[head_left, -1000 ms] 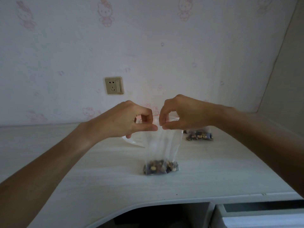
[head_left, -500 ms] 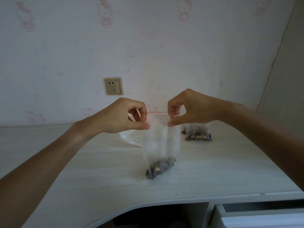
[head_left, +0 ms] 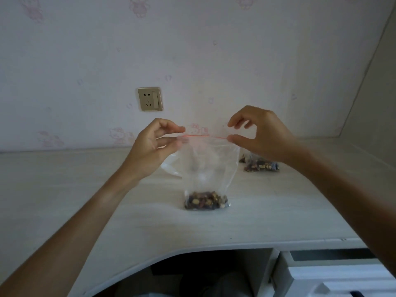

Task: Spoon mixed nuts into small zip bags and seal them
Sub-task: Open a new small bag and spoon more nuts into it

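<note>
The worktop (head_left: 107,211) edge runs nearest, below both forearms. Further in, the bag (head_left: 209,168) stands upright between the hands, nuts (head_left: 205,200) settled at its bottom on the worktop, its red zip line (head_left: 201,136) running level from hand to hand. The left hand (head_left: 150,151) pinches the zip's left end between thumb and forefinger. The right hand (head_left: 263,136) has its thumb at the right end, forefinger lifted apart, so its grip looks loosened. Beyond the right hand lies a filled bag (head_left: 260,165); behind the left, a white bowl (head_left: 171,166). Any remaining sealing would run along that line.
</note>
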{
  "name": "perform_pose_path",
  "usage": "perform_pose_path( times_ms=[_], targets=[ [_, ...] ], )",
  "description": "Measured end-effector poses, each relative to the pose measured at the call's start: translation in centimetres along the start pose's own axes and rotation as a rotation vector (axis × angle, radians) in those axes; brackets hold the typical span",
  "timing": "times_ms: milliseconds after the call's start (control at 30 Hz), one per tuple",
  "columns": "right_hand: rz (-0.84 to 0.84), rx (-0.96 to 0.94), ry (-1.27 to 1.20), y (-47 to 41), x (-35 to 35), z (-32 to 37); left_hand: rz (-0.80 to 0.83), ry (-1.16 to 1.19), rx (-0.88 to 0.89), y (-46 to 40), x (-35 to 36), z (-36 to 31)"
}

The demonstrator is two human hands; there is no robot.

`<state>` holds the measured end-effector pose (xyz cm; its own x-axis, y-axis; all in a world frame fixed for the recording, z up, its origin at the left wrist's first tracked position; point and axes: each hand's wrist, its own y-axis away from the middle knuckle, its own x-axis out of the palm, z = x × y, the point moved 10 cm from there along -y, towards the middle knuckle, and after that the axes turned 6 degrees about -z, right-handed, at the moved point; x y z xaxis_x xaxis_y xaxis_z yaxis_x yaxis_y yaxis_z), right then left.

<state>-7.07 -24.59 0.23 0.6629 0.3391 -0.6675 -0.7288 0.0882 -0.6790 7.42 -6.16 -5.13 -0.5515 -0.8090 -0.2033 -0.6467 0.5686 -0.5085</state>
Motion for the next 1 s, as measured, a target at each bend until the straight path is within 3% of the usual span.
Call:
perform_pose_path(
  times_ms=[133, 300, 433, 600, 833, 1000],
  targets=[
    [-0.109, 0.212, -0.217, 2.9, 1.5, -3.5, -0.043, 0.101, -0.146, 2.5, 0.8, 4.0],
    [-0.063, 0.55, -0.651, 7.6, 7.4, -6.7, 0.097, 0.024, -0.302, 5.5, 4.0, 9.2],
    [0.121, 0.673, -0.692, 10.6, 12.8, -7.1, -0.016, -0.137, -0.296, 6.1, 4.1, 11.5],
    [0.04, 0.772, -0.784, 12.2, 14.9, -7.1, -0.098, 0.027, -0.325, 5.8, 5.6, 11.1],
    [-0.219, 0.928, -0.786, 13.4, 9.7, -10.9, -0.017, 0.048, -0.2, 4.0, 9.8, 9.6],
    [-0.417, 1.035, -0.573, 16.2, 5.5, -17.7, 0.158, -0.575, 0.134, 5.6, 10.9, 10.6]
  ],
)
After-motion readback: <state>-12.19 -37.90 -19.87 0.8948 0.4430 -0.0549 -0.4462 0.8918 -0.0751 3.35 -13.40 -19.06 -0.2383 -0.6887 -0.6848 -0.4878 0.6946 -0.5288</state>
